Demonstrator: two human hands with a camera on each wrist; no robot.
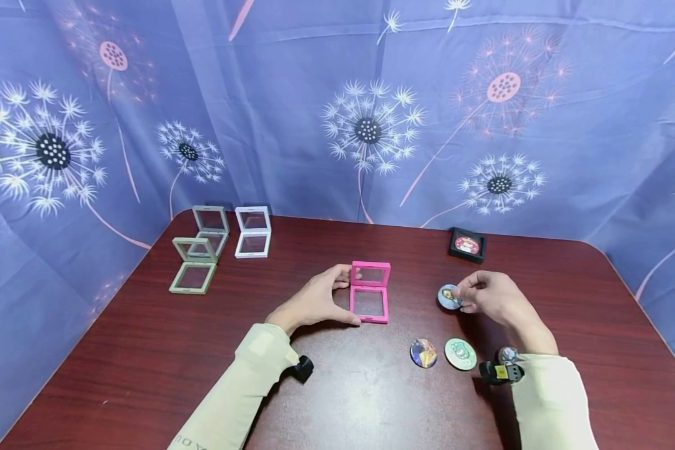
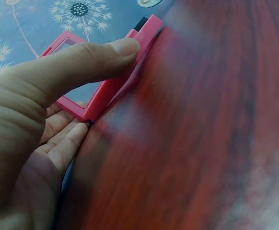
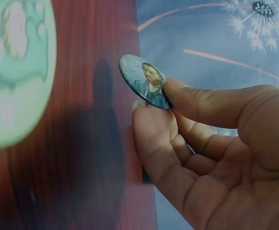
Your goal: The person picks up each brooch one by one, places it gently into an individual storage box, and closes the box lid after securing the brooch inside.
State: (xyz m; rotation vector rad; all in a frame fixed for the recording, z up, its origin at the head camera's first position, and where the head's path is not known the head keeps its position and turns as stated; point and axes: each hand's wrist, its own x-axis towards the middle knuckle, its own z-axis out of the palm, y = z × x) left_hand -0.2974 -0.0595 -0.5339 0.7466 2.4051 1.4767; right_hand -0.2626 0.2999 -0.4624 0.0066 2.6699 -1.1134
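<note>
In the right wrist view, the green badge [image 3: 22, 72] is blurred and cut off by the left edge; the right hand [image 3: 202, 139] covers part of the blue badge [image 3: 138, 78]. The left hand [image 2: 24, 124] hides part of the pink frame [image 2: 103, 98]. In the head view, a wrist camera [image 1: 502, 373] partly covers another badge [image 1: 507, 354].

Your right hand [image 3: 216, 160] pinches the blue badge [image 3: 138, 79] at its right edge, thumb [image 3: 211, 103] on the printed side. Badge is tilted, portrait [image 3: 152, 75] showing. You've got a green badge [image 3: 19, 91] at left, cropped by the view's edge, on the red-brown table [image 3: 84, 38]. Dark shadow [image 3: 94, 148] left of your fingers [image 3: 151, 129]. Dandelion-print blue curtain [image 3: 178, 31] at right.
</note>
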